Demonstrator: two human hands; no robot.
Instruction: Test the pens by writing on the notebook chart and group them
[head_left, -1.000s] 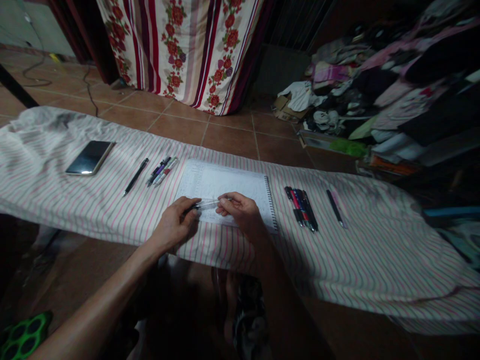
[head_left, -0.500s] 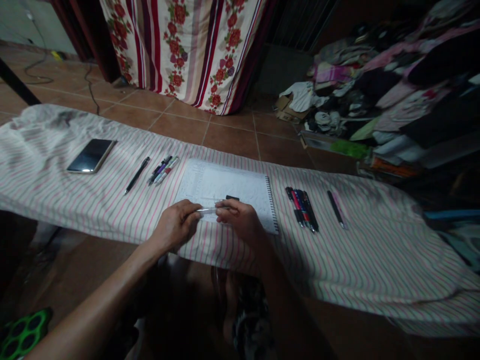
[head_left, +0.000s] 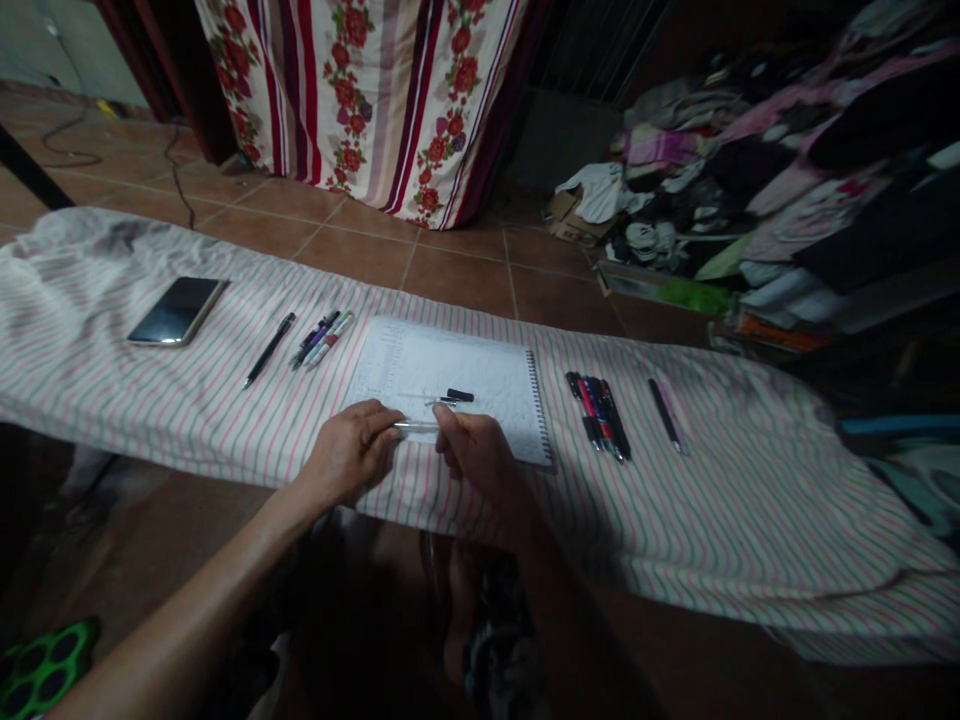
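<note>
Head view — hands on clear tube, notebook beneath.

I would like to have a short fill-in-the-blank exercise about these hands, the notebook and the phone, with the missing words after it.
From the person's side, the notebook has its spiral binding on the ____ edge.
The phone lies to the ____ of the notebook.
The short cap-like piece on the notebook is ____ in colour.
The clear tube is held by the ____ hand at its left end.

Missing words: right; left; black; left.
</note>
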